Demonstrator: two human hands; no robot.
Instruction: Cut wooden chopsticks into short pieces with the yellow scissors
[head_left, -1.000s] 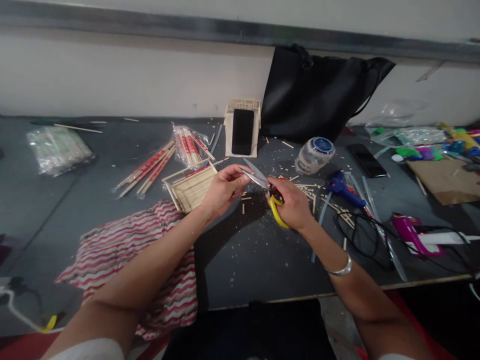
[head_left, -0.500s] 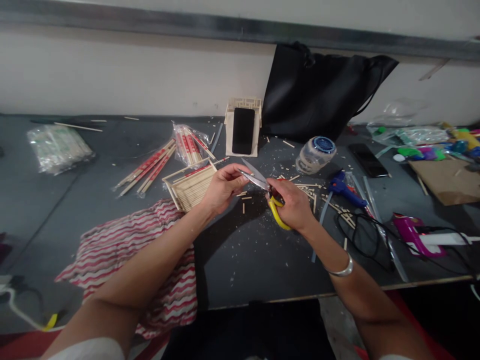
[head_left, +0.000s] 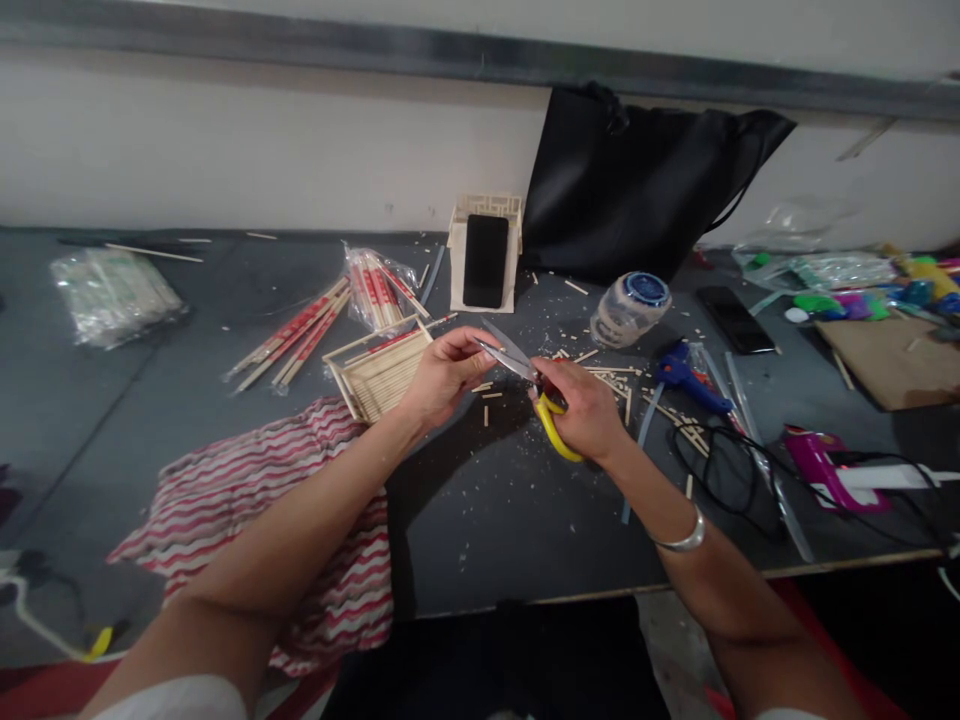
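Observation:
My right hand (head_left: 585,410) is closed round the yellow handles of a pair of scissors (head_left: 525,372); the blades are parted and point up-left. My left hand (head_left: 444,372) pinches something small at the blades, too small to name. Short cut wooden sticks (head_left: 491,396) and splinters lie on the dark table (head_left: 495,500) just below both hands. A flat panel of glued wooden sticks (head_left: 381,374) rests beside my left wrist.
Wrapped chopsticks (head_left: 300,335) and a bag of them (head_left: 379,285) lie at left, a striped cloth (head_left: 300,500) in front. A phone stands in a stick holder (head_left: 485,255) before a black bag (head_left: 637,190). At right are a jar (head_left: 628,308), blue glue gun (head_left: 686,378), pink glue gun (head_left: 821,465) and cables.
Almost nothing has moved; both hands have stayed together at the scissor blades, shifting only slightly.

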